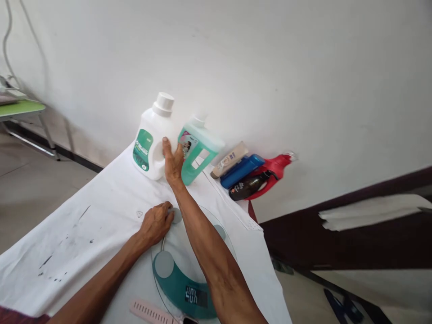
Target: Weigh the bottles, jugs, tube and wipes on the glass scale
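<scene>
My right hand (173, 165) reaches across to a white plastic jug (146, 130) with a green label and white cap, its fingers closed at the jug's handle. Just right of that hand stands a green translucent bottle (202, 139) with an open handle, slightly blurred. My left hand (157, 220) is closed at the far left edge of a round glass bathroom scale (182, 288), its fingertips by a grey pad. The scale's display is lit, and my right forearm covers part of the glass.
Beyond the scale lie a beige tube (230, 159), a blue bottle (242, 171), a dark pump bottle (249, 185) and a red bottle (278, 165), against the wall. A pink watch strap (151, 312) lies at the near edge. White cloth (84, 238) covers the table.
</scene>
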`<state>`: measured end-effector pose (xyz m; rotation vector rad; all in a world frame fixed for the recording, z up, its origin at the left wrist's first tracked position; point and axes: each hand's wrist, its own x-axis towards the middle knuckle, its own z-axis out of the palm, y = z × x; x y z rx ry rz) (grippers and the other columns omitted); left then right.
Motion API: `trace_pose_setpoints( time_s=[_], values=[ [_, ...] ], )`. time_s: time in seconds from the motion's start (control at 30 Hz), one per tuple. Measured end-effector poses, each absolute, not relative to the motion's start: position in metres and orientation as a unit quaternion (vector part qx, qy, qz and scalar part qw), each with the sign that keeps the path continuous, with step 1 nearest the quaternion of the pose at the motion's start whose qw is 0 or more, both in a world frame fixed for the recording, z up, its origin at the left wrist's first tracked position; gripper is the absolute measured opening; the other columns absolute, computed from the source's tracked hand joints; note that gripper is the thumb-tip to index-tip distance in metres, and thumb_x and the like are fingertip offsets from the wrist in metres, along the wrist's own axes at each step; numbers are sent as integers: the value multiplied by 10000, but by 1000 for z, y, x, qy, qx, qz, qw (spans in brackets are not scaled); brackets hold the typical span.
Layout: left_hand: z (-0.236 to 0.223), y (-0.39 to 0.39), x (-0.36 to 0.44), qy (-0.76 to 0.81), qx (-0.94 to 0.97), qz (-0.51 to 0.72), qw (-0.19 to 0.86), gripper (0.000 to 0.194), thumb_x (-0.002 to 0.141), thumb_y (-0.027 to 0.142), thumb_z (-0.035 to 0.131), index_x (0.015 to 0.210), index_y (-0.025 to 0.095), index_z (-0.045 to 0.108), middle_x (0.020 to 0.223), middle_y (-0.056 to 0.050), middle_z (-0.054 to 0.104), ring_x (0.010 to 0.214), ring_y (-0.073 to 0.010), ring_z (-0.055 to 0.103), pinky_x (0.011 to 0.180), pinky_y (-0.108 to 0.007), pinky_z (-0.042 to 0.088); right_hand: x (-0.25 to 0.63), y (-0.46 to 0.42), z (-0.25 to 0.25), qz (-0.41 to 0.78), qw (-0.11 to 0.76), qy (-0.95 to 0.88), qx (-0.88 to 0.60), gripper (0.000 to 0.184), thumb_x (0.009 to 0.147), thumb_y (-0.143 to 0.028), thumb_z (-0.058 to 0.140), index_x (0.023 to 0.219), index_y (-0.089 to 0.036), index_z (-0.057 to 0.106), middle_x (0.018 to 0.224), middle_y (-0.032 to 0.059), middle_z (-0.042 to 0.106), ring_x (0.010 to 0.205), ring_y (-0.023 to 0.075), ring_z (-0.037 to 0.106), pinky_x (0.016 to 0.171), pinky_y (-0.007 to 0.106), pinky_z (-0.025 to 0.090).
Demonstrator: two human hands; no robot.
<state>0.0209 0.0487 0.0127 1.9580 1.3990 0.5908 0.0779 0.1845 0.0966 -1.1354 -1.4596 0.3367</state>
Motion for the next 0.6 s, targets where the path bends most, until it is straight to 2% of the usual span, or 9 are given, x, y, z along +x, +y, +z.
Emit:
trace_pose_setpoints(
  time_s=[0.07,0.17,0.33,0.43,0.5,0.6],
  values=[
    [12,50,20,531,751,227,321,223,1042,276,419,1121,209,617,1084,-104,775,1006,-291,729,813,-364,464,94,161,102,108,580,-628,-507,685,933,-774,554,1218,-151,540,1125,136,685,1056,266,650,968,485,555],
    [11,51,19,527,755,227,318,266,1037,327,407,1131,206,624,1080,-107,778,1014,-309,729,832,-380,475,132,117,109,59,572,-632,-518,765,880,-714,681,1377,-169,478,1369,174,593,1293,304,554,1115,521,469],
    [14,52,16,527,759,226,309,363,1020,429,352,1107,211,629,1033,-113,775,997,-327,730,831,-397,490,239,66,104,-49,572,-571,-586,581,874,-580,723,1290,-240,505,1313,128,595,1225,284,583,1061,512,498],
    [16,51,16,530,755,230,310,406,998,485,345,1096,225,641,954,-90,772,933,-310,737,795,-382,499,313,58,95,-58,586,-458,-666,656,794,-608,745,1270,-233,493,1320,135,579,1203,287,586,1030,494,519],
    [19,51,16,533,749,235,315,429,985,518,354,1085,233,658,930,-76,773,902,-299,739,765,-369,502,357,61,90,-56,591,-399,-699,749,730,-628,763,1277,-200,484,1351,170,550,1249,312,565,1068,502,500],
    [21,51,16,537,739,241,327,457,982,556,372,1083,238,684,904,-57,774,855,-282,736,718,-350,502,409,74,87,-55,599,-339,-723,831,711,-678,728,1299,-154,462,1387,223,502,1286,353,542,1098,542,478]
  ],
)
